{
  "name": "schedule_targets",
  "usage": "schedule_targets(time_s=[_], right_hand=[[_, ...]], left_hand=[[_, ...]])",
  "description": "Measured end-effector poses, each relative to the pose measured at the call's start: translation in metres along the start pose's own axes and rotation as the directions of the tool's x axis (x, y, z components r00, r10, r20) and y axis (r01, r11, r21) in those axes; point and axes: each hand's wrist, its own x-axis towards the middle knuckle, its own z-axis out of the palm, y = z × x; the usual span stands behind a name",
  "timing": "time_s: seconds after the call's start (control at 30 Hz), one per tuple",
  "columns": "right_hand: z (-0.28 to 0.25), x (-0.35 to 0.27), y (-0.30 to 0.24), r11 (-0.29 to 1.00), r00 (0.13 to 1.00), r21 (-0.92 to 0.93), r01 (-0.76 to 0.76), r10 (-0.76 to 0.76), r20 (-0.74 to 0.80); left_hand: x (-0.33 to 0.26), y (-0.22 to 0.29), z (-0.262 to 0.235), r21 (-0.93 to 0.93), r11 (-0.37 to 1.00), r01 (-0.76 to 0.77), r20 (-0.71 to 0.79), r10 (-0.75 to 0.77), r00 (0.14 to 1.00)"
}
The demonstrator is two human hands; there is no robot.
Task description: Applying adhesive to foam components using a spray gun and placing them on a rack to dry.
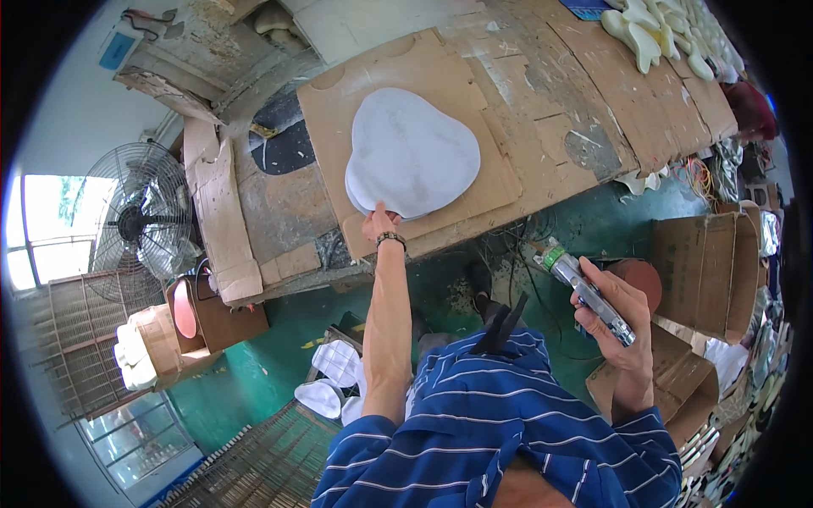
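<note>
Head view: white rounded pad [412,152] lies flat on cardboard sheet [326,110] on top of my workbench [284,212]; my left hand [381,223] at pad's near edge, seems to pinch it, thumb on top, can't tell how far fingers reach under; my right hand [622,317] wrapped round hand tool [593,292], green-collared end toward bench, well apart from pad; step in hand, I judge, is steadying or lifting pad edge; next move calls for sure left pinch, tool kept clear of pad until edge sits right

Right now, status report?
Left hand at edge of white rounded pad. Right hand gripping green-collared silver tool. Pad atop brown cardboard. Tool clear of pad.
</note>
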Motion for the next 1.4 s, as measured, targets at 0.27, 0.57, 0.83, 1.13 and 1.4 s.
schedule_targets(time_s=[0.27, 0.57, 0.83, 1.13, 1.4], right_hand=[[0.004, 0.0, 0.013, 0.999, 0.998, 0.004, -0.034, 0.034, 0.053], [0.022, 0.011, 0.014, 1.0, 0.985, 0.013, -0.025, 0.023, 0.169], [0.107, 0.081, 0.061, 0.996, 0.895, 0.072, 0.044, -0.071, 0.441], [0.242, 0.233, 0.195, 0.905, 0.736, 0.083, -0.417, 0.282, 0.615], [0.223, 0.165, 0.136, 0.901, 0.613, -0.148, -0.408, 0.39, 0.687]], left_hand=[[-0.018, 0.077, 0.072, -0.458, 0.803, 0.381, 0.53, -0.097, 0.842], [-0.088, 0.233, 0.075, -0.78, 0.553, 0.293, 0.582, 0.469, 0.664], [-0.1, 0.238, 0.004, -0.835, 0.521, 0.18, 0.477, 0.519, 0.71], [-0.146, 0.246, -0.07, -0.857, 0.5, 0.123, 0.431, 0.566, 0.703], [-0.184, 0.188, -0.249, -0.953, 0.277, -0.121, 0.027, 0.477, 0.878]])
